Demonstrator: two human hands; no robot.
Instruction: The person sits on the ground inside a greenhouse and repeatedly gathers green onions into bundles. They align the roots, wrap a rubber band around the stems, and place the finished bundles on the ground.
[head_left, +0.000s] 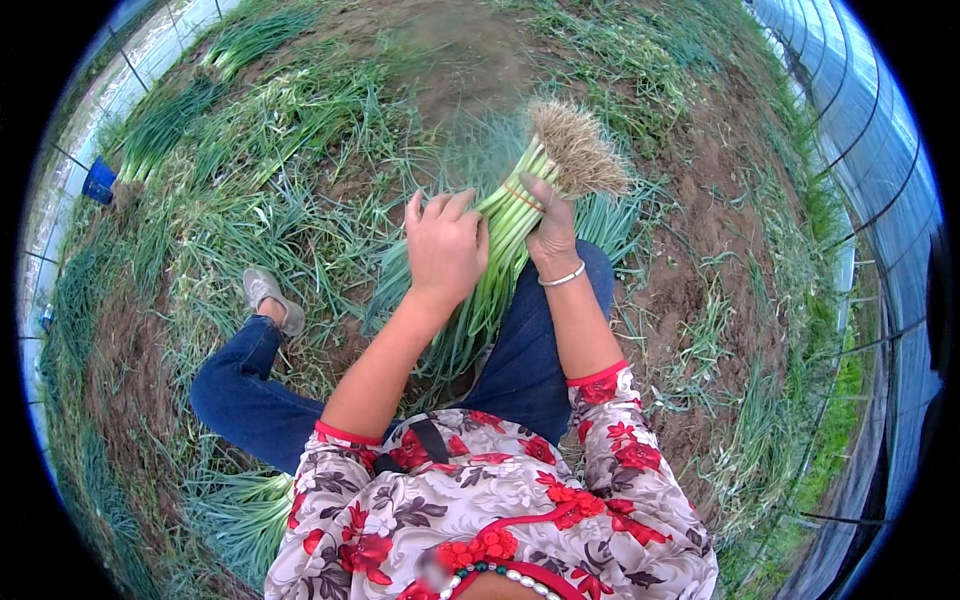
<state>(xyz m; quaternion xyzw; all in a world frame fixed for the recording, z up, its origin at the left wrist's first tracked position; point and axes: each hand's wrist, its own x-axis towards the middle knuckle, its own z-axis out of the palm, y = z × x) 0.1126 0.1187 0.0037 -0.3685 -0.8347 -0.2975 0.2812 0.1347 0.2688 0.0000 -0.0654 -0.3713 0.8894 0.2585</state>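
A bundle of scallions (510, 232) is held slantwise before my chest. Its tan, stringy roots (577, 148) point up and to the right, and its green leaves hang towards my lap. A thin orange-brown band (523, 196) wraps the pale stems just below the roots. My right hand (553, 221) grips the stems from the right side, thumb lying over them near the band. Against the bundle's left side is my left hand (448, 244), back upward and fingers bent; what its fingertips hold is hidden.
More scallions lie under and beyond the bundle. Other scallion bunches (169, 131) rest at the far left, near a blue bucket (99, 181). Another bunch (247, 510) lies at lower left. Loose leaves cover the soil (675, 300). Plastic greenhouse sheeting (874, 142) on ribs curves along the right.
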